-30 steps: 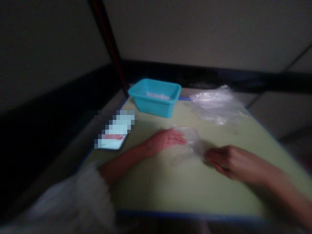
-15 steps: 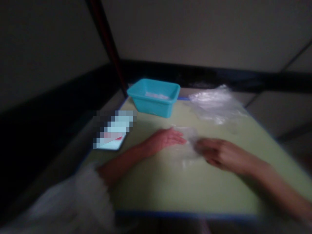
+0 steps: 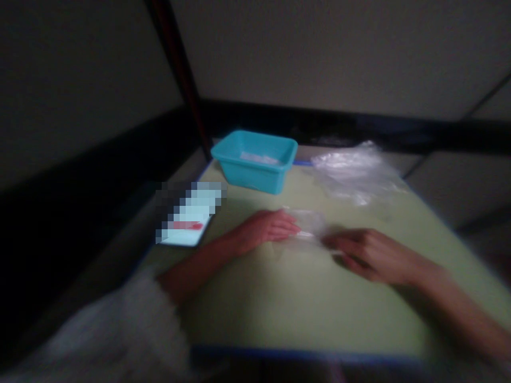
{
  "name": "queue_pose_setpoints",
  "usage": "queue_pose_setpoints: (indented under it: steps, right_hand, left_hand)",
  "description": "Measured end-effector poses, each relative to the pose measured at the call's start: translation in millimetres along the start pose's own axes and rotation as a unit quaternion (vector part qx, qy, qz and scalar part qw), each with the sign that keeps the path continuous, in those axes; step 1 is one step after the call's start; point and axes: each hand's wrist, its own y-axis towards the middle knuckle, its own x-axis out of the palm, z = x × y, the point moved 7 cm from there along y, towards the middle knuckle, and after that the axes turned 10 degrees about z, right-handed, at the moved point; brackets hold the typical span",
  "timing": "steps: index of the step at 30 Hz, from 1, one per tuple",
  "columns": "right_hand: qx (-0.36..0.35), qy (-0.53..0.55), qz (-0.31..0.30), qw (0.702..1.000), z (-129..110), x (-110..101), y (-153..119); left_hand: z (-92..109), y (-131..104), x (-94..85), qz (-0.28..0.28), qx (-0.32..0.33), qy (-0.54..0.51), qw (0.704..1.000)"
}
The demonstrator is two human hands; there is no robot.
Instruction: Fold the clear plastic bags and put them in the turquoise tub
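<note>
Clear film (image 3: 311, 221): lying on the table (image 3: 299, 314), this side of the tub (image 3: 251, 175) and a little to its right.
Left hand (image 3: 275, 226): over the film's left part, fingers stretched out and close together, clasping nothing I can see.
Right hand (image 3: 365, 250): farther right of the tub, fingers curled at the film's right edge; too dim and blurred to tell whether they pinch it.
Handling: thin stuff, I'd judge, apt to slide and crease; let the left fingers press evenly while the right works the edge slowly and low, without a jerk.
Pile: more clear plastic (image 3: 355, 173), rumpled, right of the tub and well apart from the film.
Tub: turquoise, with something pale (image 3: 259, 158) inside that I can't make out.
Screen (image 3: 187, 238): lit, partly blurred out, left of the tub and nearer.
In the way: the left forearm passes near the screen, so a wide elbow swing might nudge it; the loose sleeve (image 3: 136, 314) could drag too.
</note>
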Motion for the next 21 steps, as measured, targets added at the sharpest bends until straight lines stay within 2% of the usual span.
queue_pose_setpoints:
  steps: [3,8,13,17,21]
  right_hand:
    - [0.003,-0.009,-0.02,1.0,3,3,-1]
    - [0.024,-0.006,0.014,1.0,14,1,2]
    - [0.07,0.094,0.046,0.992,28,-2,7]
    - [0.124,0.181,0.072,0.973,40,-1,11]
    - [0.199,0.28,0.091,0.935,50,7,13]
  left_hand:
    - [2,-3,-9.7,0.033,0.007,0.029,0.999]
    - [8,-6,-19.8,0.098,0.016,0.081,0.992]
    - [14,-6,-23.6,0.149,0.022,0.15,0.977]
    - [16,-4,-25.3,0.166,0.036,0.189,0.967]
    - [18,-4,-27.6,0.178,0.05,0.235,0.954]
